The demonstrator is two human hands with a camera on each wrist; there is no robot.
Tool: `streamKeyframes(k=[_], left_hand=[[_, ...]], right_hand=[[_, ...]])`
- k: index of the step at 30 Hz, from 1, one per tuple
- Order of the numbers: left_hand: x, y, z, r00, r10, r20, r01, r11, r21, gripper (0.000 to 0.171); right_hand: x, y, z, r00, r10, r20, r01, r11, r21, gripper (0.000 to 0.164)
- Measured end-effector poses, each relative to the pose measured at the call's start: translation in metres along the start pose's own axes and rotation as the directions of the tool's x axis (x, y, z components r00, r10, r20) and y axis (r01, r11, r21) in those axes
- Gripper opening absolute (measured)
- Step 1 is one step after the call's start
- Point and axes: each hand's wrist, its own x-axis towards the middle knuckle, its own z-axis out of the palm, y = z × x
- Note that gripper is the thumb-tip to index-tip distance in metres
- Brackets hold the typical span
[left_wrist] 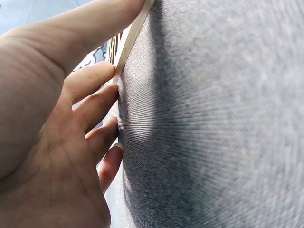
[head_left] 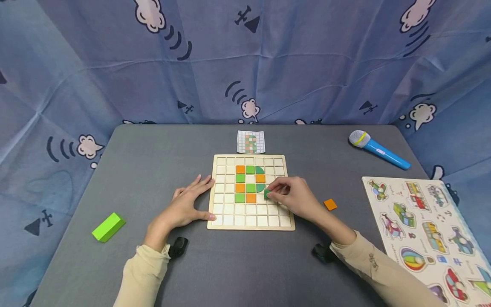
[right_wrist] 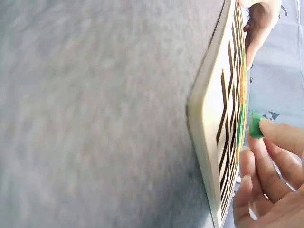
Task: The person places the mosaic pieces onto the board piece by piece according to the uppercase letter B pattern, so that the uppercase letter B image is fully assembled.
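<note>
Both forearms reach in from the near edge, beige-sleeved. Left forearm (head_left: 140,275) angled forward and inward; left wrist (head_left: 156,236) bare above the cuff. Left hand (head_left: 186,209) low, back upward, fingers (left_wrist: 97,107) apart and slightly bent, thumb (head_left: 205,215) stretched well away from them. Right forearm (head_left: 387,266) slants in from the right, longer; more bare skin at right wrist (head_left: 339,230). Right hand (head_left: 293,196) pinching, right thumb (right_wrist: 285,135) forward, lower fingers (right_wrist: 244,190) curled loosely towards the palm.
</note>
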Motion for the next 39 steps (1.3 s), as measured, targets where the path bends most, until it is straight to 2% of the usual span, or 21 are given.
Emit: streamKeyframes(k=[8,19,28,39], left_hand=[[0.0,-0.001,0.0,1.0,-0.001,0.001,0.001,1.0,0.004,0.106],[0.0,-0.003,0.001,1.0,-0.004,-0.001,0.004,1.0,0.003,0.106],[0.0,-0.002,0.0,1.0,-0.003,-0.003,0.003,1.0,0.007,0.107],[0.001,-0.001,0.001,1.0,-0.005,0.001,0.005,1.0,0.005,0.107]], right_hand=[[0.004,-0.008,0.012,1.0,0.027,0.017,-0.026,0.999,-0.02,0.005],[0.007,-0.012,0.019,0.998,0.059,0.024,-0.058,0.997,-0.045,0.004],[0.007,-0.014,0.021,1.0,0.03,-0.008,-0.03,0.997,-0.064,0.008],[-0.001,-0.009,0.01,1.0,-0.004,0.025,0.006,0.994,-0.113,0.011]])
